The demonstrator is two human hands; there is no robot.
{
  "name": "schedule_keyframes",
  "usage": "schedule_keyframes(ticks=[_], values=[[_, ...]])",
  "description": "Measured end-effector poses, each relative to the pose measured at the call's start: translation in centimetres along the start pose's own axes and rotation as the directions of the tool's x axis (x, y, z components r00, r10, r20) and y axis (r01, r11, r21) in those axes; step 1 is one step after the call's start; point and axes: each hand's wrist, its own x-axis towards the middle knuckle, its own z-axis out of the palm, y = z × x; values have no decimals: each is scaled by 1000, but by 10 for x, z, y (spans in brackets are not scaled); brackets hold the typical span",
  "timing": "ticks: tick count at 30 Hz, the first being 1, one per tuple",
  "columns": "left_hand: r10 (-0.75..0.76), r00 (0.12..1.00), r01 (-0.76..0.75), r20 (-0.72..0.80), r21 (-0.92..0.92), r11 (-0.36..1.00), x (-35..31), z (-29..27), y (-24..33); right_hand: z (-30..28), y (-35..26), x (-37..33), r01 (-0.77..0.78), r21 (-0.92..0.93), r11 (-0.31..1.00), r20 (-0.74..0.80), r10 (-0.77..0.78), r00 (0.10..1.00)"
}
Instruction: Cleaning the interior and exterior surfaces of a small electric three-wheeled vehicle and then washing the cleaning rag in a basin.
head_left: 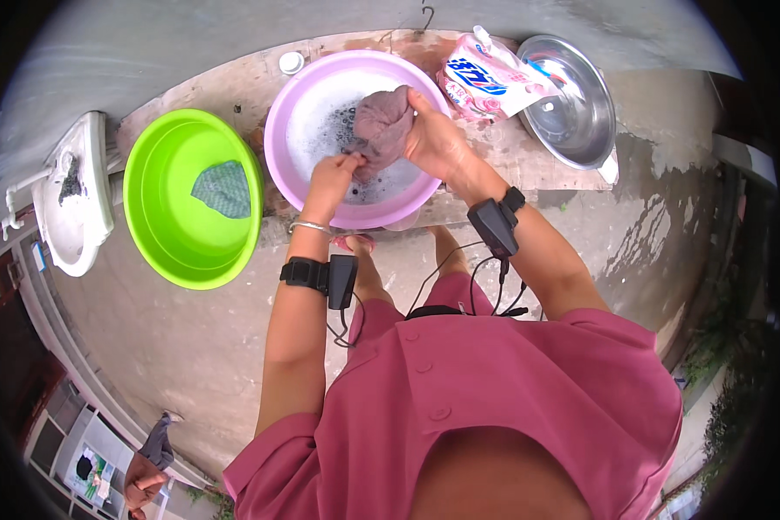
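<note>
A wet, brownish-mauve cloth (381, 126) is bunched up over the purple basin (279, 139), which holds white, sudsy water. My right hand (438, 143) grips the cloth's right side, with the thumb along its upper edge. At its lower left, the fingers of my left hand (331, 180) pinch the cloth. Dark bubbles and foam float beside it. To the left, a bright green basin (178, 251) holds a folded grey-green cloth (224, 189).
A pink-and-white detergent pouch (490, 82) and a steel basin (585, 130) stand at the right of the ledge. Behind the purple basin is a small white cap (291, 62). A white sink (76, 191) is at far left; another person (147, 472) is at lower left.
</note>
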Motion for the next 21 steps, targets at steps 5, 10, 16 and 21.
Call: schedule_keyframes(ticks=[5, 10, 16, 21], values=[[54, 956, -213, -287, -560, 800, -2, 12, 19, 27, -6, -24, 53, -198, 979, -10, -56, 998], [-162, 925, 319, 344, -471, 822, -13, -6, 19, 35, -14, -34, 189, -199, 962, -33, -199, 979], [-145, 987, 135, -69, -140, 981, -3, 18, 16, 15, 10, -40, 166, -352, 921, -1, -178, 984], [134, 991, -118, 22, -348, 930, 19, 21, 10, -28, 21, -33, 13, -564, 825, 42, 13, 999]])
